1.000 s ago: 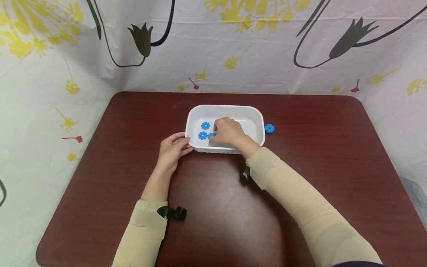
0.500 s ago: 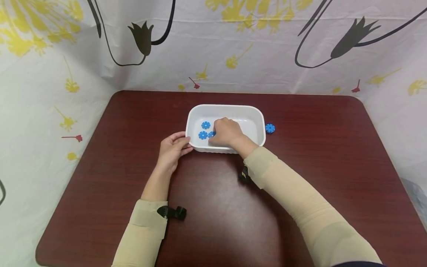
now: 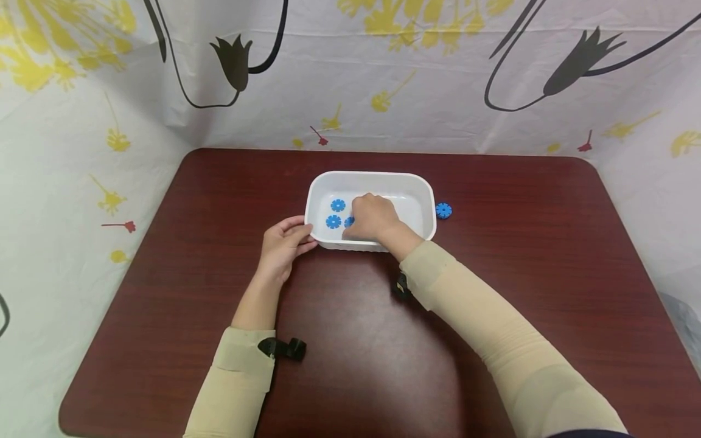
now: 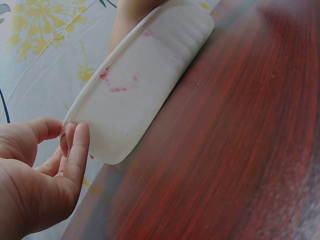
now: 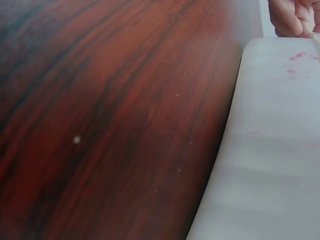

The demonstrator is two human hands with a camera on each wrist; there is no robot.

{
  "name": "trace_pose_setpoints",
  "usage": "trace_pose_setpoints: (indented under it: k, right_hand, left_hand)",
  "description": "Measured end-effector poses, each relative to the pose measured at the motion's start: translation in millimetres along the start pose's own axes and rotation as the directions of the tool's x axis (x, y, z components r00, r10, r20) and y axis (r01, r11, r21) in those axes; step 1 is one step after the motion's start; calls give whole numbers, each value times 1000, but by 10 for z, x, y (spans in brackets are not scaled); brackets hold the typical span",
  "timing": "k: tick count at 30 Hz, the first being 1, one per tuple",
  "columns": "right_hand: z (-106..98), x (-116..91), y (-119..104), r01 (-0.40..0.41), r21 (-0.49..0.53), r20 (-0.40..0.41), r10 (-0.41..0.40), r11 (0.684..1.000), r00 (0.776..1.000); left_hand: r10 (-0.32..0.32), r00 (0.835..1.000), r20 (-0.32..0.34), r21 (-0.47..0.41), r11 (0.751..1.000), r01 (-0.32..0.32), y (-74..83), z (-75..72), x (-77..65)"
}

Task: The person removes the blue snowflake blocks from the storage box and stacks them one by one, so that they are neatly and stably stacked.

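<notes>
A white plastic tub (image 3: 418,210) sits on the table near its far side. My left hand (image 3: 282,249) grips the tub's left end, thumb at the rim and fingers against the outer wall, as the left wrist view shows. Inside the tub is my right hand (image 3: 375,219), its fingers curled down around a blue notched disc (image 3: 348,222) that shows partly between index finger and thumb. Its fingertips are mostly hidden. Two similar discs, an upper disc (image 3: 338,205) and a lower disc (image 3: 333,222), lie flat on the tub's floor to the left.
Another blue disc (image 3: 443,211) lies on the table just outside the tub's right end. The dark red wooden table (image 3: 520,243) has rounded corners. A patterned white cloth (image 3: 427,109) hangs behind it. Reddish stains (image 4: 117,90) mark the tub's outer wall.
The disc at my right hand has shifted slightly right and shows apart from the lower disc. My left hand and the tub stay in place.
</notes>
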State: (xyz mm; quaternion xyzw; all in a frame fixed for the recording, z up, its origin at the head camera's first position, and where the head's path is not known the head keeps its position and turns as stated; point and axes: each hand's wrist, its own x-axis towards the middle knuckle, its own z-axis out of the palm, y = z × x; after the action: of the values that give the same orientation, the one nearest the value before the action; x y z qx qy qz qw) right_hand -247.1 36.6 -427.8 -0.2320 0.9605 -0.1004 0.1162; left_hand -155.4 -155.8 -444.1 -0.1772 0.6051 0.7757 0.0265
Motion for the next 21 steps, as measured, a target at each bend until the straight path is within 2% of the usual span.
trace_pose_setpoints:
  k: [6,9,15,21]
  right_hand:
    - [-5,1,-1,8,-65,-23,-10,998,1000]
    - [-7,-3,1,13,-63,-57,-17,998,998]
    - [-27,-27,37,42,41,-127,-37,998,991]
    - [-77,-67,115,79,159,-171,-51,984,984]
  left_hand:
    - [2,1000,0,1,1000,-2,5,1,-4]
    - [2,1000,-1,10,1000,-2,6,-1,-11]
    - [12,1000,3,1,1000,-12,3,-2,-15]
    - [22,1000,6,-22,1000,-22,-1,-1,-9]
